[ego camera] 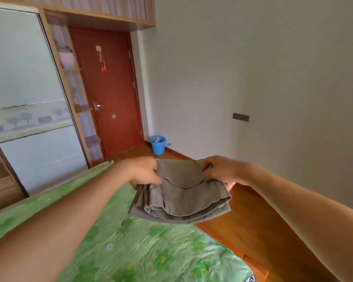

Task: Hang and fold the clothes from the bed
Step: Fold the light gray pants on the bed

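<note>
A grey-khaki cloth garment (181,198), folded into a thick stack of layers, is held in the air over the far corner of the green flower-printed bed (130,251). The left hand (145,171) grips its 9 o'clock edge and the right hand (222,169) its 2 o'clock corner, the fingers of both curled and pinching the cloth. The folding looks done, so the step in hand is probably carrying it off. The next move calls for keeping the layers level and squeezed together, perhaps toward the white sliding-door wardrobe (29,78) at 9 o'clock.
</note>
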Available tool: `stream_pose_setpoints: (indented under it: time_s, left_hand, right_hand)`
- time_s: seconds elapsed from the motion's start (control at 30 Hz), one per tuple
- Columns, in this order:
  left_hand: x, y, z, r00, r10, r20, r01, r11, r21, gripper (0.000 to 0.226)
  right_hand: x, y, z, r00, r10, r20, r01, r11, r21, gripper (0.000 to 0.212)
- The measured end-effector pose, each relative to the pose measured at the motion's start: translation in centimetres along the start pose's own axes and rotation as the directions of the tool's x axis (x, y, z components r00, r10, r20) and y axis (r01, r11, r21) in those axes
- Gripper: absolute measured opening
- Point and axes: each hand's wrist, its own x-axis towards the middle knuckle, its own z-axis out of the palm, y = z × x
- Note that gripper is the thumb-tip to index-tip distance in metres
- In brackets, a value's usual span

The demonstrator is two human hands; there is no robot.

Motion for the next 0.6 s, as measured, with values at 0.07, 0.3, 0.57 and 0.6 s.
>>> stream_pose_setpoints:
  time_s: [0.07, 0.3, 0.57, 0.6]
  left_hand:
    - [1.3, 3.5, -1.2, 0.999, 0.048, -0.013, -0.048, 0.999, 0.017, 0.031]
    - [7.4, 17.1, -1.0, 0.982, 0.188, -0.005, -0.187, 0.981, 0.040, 0.026]
    - [16.2, 32.2, 1.1, 0.972, 0.232, 0.029, -0.232, 0.973, -0.008, 0.026]
    - [17.1, 33.8, 1.1, 0.972, 0.232, 0.031, -0.231, 0.973, -0.014, 0.029]
  right_hand:
    - [-1.1, 2.2, -3.1, 0.998, 0.036, -0.045, -0.037, 0.999, -0.009, 0.015]
    - [-4.2, 12.4, -12.1, 0.973, 0.187, -0.137, -0.180, 0.982, 0.061, 0.021]
    - [-3.6, 25.5, -21.8, 0.950, 0.234, -0.209, -0.221, 0.972, 0.080, 0.023]
    - [-3.2, 26.8, -23.0, 0.949, 0.237, -0.209, -0.224, 0.971, 0.086, 0.022]
